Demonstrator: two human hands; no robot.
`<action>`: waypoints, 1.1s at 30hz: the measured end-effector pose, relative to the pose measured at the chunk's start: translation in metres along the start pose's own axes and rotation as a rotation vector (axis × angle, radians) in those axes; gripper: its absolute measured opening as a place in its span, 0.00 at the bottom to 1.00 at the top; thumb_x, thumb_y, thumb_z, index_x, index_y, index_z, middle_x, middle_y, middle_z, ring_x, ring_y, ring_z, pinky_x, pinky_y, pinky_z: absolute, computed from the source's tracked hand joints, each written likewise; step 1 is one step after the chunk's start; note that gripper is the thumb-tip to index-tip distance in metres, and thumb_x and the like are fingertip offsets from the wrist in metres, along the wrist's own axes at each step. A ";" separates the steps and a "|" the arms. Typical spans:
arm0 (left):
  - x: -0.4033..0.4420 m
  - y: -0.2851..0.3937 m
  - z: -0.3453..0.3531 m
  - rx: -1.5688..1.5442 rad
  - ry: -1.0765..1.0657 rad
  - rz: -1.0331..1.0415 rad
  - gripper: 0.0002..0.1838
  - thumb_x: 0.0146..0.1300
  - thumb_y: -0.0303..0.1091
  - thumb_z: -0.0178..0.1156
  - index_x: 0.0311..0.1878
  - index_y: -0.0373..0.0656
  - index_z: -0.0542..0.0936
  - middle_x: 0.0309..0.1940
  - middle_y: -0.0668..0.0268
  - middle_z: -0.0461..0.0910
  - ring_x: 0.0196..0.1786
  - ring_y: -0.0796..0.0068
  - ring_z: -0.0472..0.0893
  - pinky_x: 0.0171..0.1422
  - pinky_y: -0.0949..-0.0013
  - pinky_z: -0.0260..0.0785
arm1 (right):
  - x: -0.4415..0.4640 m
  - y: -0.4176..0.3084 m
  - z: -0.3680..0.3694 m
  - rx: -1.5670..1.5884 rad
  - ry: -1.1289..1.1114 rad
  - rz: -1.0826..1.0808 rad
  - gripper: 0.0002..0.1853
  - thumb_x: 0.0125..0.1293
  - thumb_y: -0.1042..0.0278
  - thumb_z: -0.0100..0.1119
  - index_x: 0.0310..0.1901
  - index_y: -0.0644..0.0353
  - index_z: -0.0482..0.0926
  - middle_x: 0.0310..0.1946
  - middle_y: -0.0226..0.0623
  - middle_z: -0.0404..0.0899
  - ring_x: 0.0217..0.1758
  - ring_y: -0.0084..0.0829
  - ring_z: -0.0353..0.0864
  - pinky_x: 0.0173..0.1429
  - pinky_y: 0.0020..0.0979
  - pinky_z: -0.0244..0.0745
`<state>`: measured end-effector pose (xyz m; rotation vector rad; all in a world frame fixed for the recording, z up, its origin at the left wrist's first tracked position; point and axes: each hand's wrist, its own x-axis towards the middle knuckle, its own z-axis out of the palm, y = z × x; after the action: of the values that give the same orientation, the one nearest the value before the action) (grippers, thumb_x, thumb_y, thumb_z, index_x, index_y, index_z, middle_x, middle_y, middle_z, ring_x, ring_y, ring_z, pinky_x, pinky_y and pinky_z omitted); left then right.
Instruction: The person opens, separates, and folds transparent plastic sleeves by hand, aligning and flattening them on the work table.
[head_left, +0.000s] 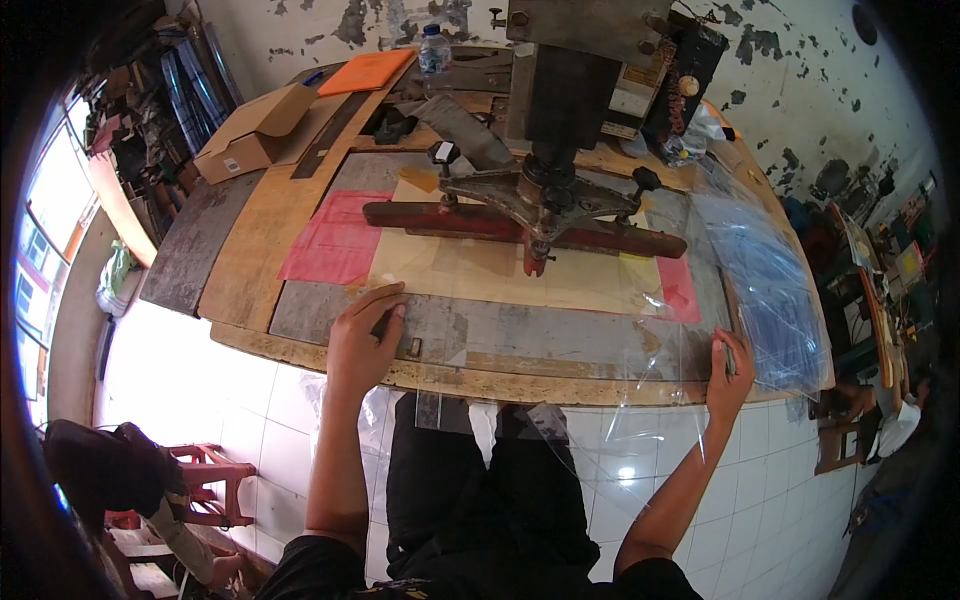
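Note:
A clear plastic sheet (650,375) spans the space between my hands, partly on the worktable and partly hanging over its front edge. My left hand (362,338) is at the sheet's left side, thumb and fingertips drawn close together on the film. At the right front edge, my right hand (733,372) pinches the sheet with bent fingers. Beyond my hands, a press head with a dark red bar (600,240) stands over a cream-coloured sheet (480,275) and a pink sheet (335,235) on a grey metal plate (310,312). The film's exact outline is hard to see.
A stack of clear bluish plastic sheets (765,295) lies at the right. Toward the back left are a cardboard box (255,130), an orange folder (367,72) and a water bottle (435,55). Another person (120,475) is at lower left, near a red stool (215,480).

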<state>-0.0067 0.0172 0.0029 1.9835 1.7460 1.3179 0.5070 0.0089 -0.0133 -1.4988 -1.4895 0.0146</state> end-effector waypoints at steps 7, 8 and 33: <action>0.001 0.002 -0.001 0.007 -0.008 -0.009 0.09 0.70 0.26 0.64 0.50 0.37 0.89 0.55 0.58 0.89 0.56 0.54 0.88 0.62 0.59 0.80 | 0.001 -0.005 -0.001 0.021 -0.021 0.033 0.14 0.76 0.64 0.64 0.52 0.65 0.88 0.46 0.42 0.88 0.51 0.37 0.86 0.59 0.36 0.78; 0.000 0.002 -0.001 0.005 -0.006 -0.005 0.09 0.70 0.26 0.64 0.50 0.37 0.89 0.55 0.58 0.89 0.56 0.54 0.88 0.63 0.59 0.80 | 0.001 -0.006 -0.001 0.023 -0.022 0.029 0.14 0.76 0.64 0.64 0.52 0.65 0.88 0.47 0.42 0.88 0.51 0.37 0.86 0.59 0.36 0.78; -0.006 -0.010 -0.005 -0.012 0.018 0.001 0.10 0.69 0.31 0.65 0.49 0.39 0.88 0.52 0.56 0.89 0.54 0.50 0.87 0.61 0.55 0.79 | 0.051 -0.048 0.034 0.005 -0.544 -0.171 0.26 0.74 0.61 0.67 0.68 0.62 0.78 0.56 0.46 0.84 0.62 0.42 0.83 0.69 0.37 0.73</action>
<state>-0.0166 0.0126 -0.0040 1.9730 1.7406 1.3475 0.4634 0.0567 0.0289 -1.4213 -2.0429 0.3470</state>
